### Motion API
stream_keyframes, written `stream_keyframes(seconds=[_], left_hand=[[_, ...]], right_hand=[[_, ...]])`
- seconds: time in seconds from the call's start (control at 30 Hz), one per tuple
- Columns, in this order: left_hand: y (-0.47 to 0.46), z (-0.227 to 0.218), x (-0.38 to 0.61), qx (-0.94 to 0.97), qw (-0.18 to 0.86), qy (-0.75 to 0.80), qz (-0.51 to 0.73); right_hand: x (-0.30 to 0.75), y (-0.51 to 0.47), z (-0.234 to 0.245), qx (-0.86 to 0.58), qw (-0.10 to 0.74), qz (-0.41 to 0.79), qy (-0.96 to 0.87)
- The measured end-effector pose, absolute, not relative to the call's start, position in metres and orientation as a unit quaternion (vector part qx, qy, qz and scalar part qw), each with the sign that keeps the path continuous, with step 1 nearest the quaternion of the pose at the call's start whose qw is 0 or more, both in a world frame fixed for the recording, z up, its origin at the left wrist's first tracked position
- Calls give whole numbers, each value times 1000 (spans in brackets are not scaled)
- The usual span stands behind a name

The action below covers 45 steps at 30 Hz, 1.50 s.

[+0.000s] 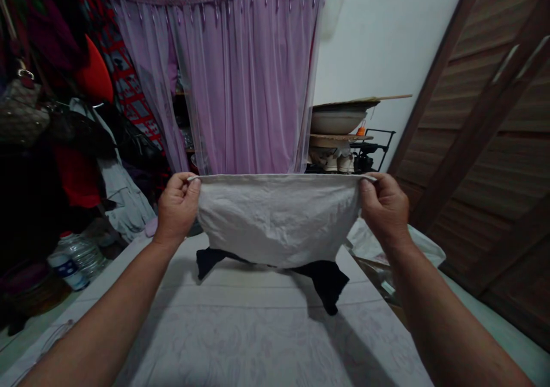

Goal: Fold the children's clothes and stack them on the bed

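Observation:
A white shirt (275,218) with dark sleeves hangs stretched between my two hands over the bed. My left hand (177,206) pinches one end of its straight top edge. At the other end of that edge, my right hand (385,206) pinches the cloth between thumb and fingers. The edge is pulled taut and level, while the white cloth below it is creased. One dark sleeve (209,261) droops at the lower left; the other dark sleeve (329,287) hangs at the lower right, close to the bed. The far side of the shirt is hidden.
Beneath is a bed or padded surface with a pale patterned cover (240,335). Plastic bottles (81,258) and hanging bags (23,112) are on the left. A purple curtain (253,83) hangs behind. A loaded rack (344,141) and wooden wardrobe (481,146) stand right.

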<state>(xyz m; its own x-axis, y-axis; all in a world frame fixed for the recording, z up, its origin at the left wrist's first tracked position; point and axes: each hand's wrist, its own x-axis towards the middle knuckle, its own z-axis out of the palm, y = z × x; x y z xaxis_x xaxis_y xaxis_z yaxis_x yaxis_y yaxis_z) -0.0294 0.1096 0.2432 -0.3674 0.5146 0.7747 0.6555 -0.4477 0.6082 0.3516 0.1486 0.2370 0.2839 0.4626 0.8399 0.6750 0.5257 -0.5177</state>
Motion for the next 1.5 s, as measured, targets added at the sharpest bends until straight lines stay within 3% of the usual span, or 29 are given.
stream_keyframes(seconds=[0.17, 0.27, 0.47, 0.67, 0.83, 1.0, 1.27, 1.5], left_hand=[[108, 292, -31, -584, 91, -544, -595], [133, 281, -36, -607, 47, -587, -533], [200, 173, -52, -617, 1, -704, -353], [231, 75, -57, -580, -69, -785, -204], [187, 30, -45, -695, -23, -696, -181], [112, -3, -37, -764, -11, -626, -159], [50, -6, -74, -688, 20, -719, -97], [34, 19, -62, -658, 16, -752, -41]], right_hand=[[365, 159, 265, -483, 620, -76, -614], [369, 190, 249, -493, 556, -4, -669], [347, 262, 146, -613, 337, 194, -688], [321, 294, 50, -673, 266, 241, -646], [329, 258, 16, -685, 209, 222, -662], [345, 183, 17, -699, 92, 177, -686], [358, 95, 31, -727, 18, 148, -671], [357, 78, 16, -731, 77, 112, -669]])
